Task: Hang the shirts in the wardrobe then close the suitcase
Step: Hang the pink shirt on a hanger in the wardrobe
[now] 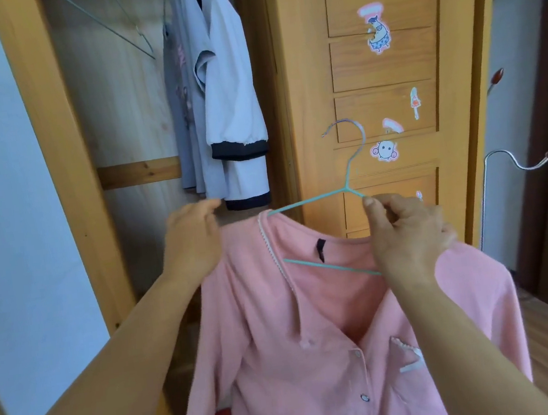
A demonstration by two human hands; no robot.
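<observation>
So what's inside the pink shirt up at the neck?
A teal hanger is inside the pink shirt. Its hook and bottom bar show at the open collar; both ends are hidden under the shoulders, where each hand grips.

Foreground, centre: a shirt (pixel 316 340) draped over a hanger (pixel 349 187), with the left hand (pixel 194 241) at the shirt's left shoulder and the right hand (pixel 403 229) gripping the hanger's right arm just below the hook. Behind and to the left, the open wardrobe (pixel 49 131) holds two hung shirts (pixel 217 93) side by side, with an empty hanger (pixel 118 23) to their left; the wardrobe door (pixel 385 55) stands behind the hook, and a coat stand (pixel 509 164) lies at far right
</observation>
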